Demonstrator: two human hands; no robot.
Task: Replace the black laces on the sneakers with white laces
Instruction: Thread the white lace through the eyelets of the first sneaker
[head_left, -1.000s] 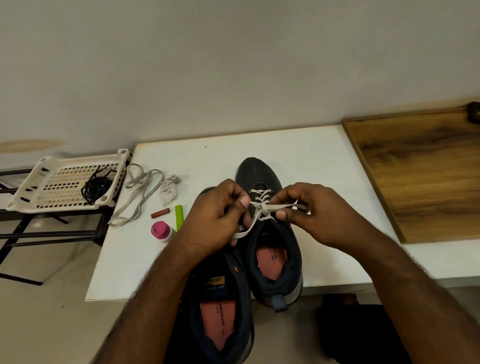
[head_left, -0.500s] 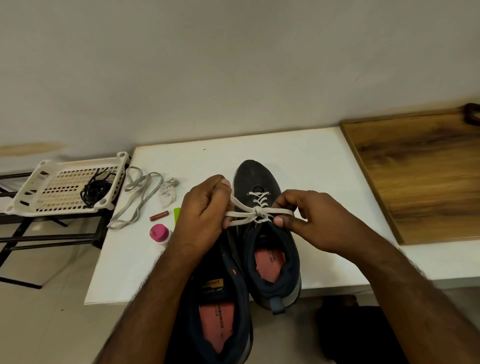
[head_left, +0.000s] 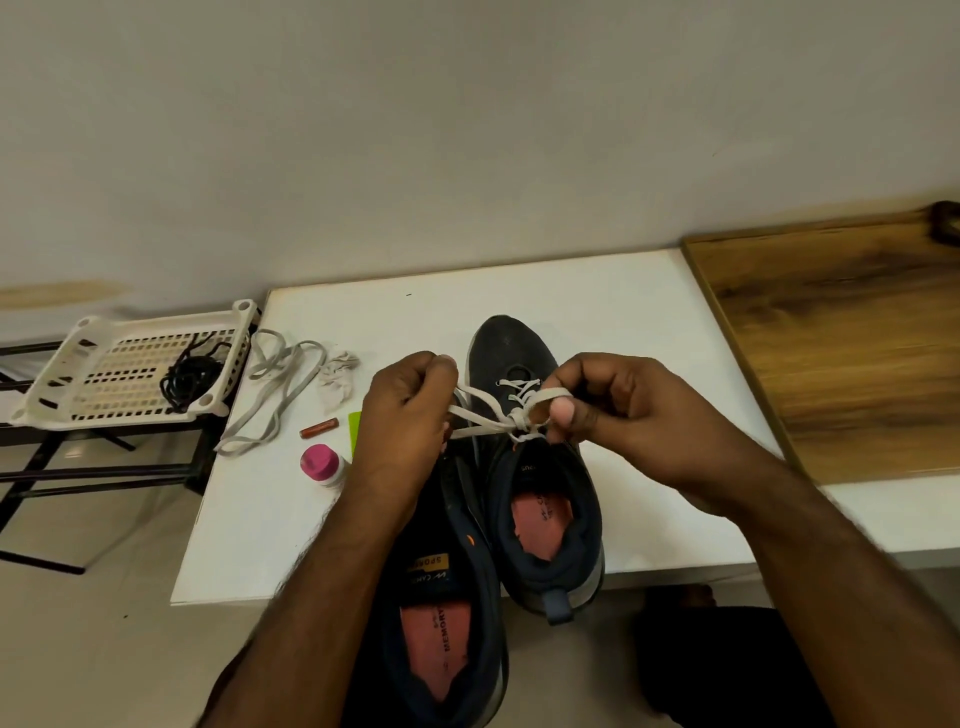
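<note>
Off the worktop's left edge a basket (head_left: 62, 387) is holding the pulled black laces (head_left: 189, 376), so that part's looking done. Just inside the left edge a spare white lace (head_left: 270, 400) is lying loose, with a rag (head_left: 337, 379), a small brown stick (head_left: 319, 427) and a pink-capped bottle (head_left: 319, 464) nearby.

Near the front edge, the left hand (head_left: 402, 415) is curling its fingers tight round one end of the lace (head_left: 483, 415), and compared to half a second back it's pulling up and out to the left. The right hand (head_left: 618, 410) is pinching the other end, now looped over a fingertip beside the knot, where before it was drawing the lace flat across.

So the right shoe (head_left: 519, 353) is getting its bow tied, lacing basically finished. The left shoe (head_left: 447, 613), touching it and hanging off the front edge, is showing no lace that I can see, so I'm guessing it's next.
</note>
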